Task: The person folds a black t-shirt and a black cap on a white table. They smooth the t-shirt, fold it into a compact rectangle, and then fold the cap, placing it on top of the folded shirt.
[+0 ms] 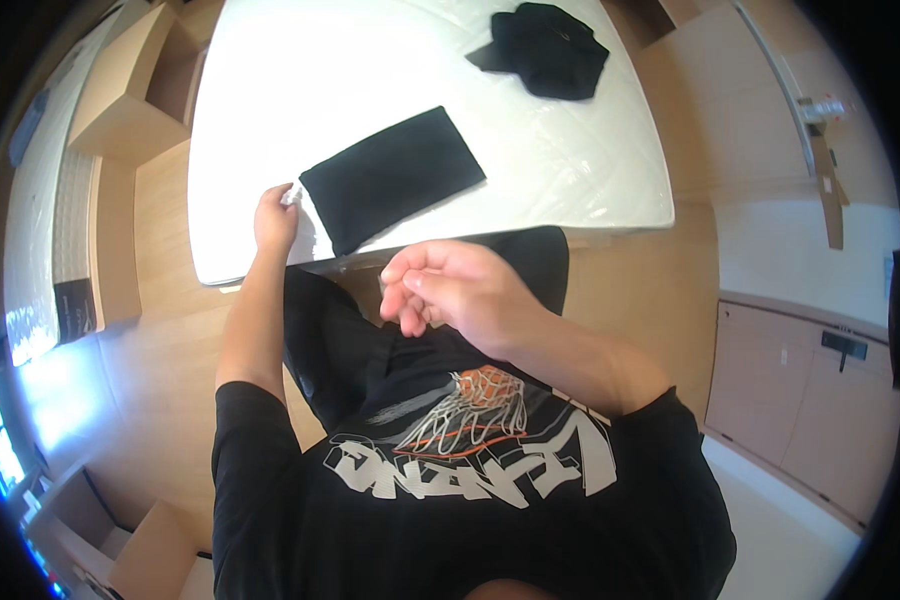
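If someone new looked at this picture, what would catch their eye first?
Probably the folded black cloth lying flat near the front edge of the white mattress, with the left hand pinching something small and white at its corner. The right hand hangs loosely curled in front of the chest, and a crumpled black garment sits at the far side.

Bright daylight washes the white mattress (pixel 270 110) almost featureless with glare. The raised right hand (pixel 450 295) looks soft and slightly blurred. Straight edges bow toward the rim, where the corners fall black.
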The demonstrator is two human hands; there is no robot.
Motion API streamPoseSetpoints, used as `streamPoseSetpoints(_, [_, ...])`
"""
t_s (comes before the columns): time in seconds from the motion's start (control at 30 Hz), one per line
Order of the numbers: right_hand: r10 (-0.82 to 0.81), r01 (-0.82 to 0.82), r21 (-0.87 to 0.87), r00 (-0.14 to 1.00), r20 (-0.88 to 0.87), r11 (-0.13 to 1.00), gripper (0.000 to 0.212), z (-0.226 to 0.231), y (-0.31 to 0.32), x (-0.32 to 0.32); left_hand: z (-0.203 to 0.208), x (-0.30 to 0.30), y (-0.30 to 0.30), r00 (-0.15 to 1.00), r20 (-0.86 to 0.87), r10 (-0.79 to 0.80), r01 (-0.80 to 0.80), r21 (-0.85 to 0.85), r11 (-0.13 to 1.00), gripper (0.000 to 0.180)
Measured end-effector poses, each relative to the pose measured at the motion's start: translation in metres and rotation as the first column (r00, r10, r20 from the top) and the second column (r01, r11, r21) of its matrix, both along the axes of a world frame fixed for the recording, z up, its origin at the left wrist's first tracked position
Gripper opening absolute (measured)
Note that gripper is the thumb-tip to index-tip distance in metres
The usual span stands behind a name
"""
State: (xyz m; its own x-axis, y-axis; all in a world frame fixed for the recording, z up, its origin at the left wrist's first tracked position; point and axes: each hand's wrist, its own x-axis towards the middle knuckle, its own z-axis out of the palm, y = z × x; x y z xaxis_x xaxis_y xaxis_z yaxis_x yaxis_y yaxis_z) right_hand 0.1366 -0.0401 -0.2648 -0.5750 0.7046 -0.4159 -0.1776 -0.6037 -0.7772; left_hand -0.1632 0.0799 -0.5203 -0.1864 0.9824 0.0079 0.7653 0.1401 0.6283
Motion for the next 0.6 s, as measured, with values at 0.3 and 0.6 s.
streamPoseSetpoints(0.3, [-0.099, 0.223, -0.474, 0.957, 0.273, 0.852, 0.023, -0.212, 0.028, -0.058, 0.014, -0.010, 0.045, 0.914, -0.018, -0.405, 0.405, -0.032, 0.914, 0.027])
streamPoseSetpoints(0.6, [-0.112, 0.312, -0.455, 0.903, 0.414, 0.834, 0.036, -0.222, 0.045, -0.104, 0.001, -0.023, 0.058, 0.865, 0.289, -0.411, 0.448, -0.076, 0.891, 0.022])
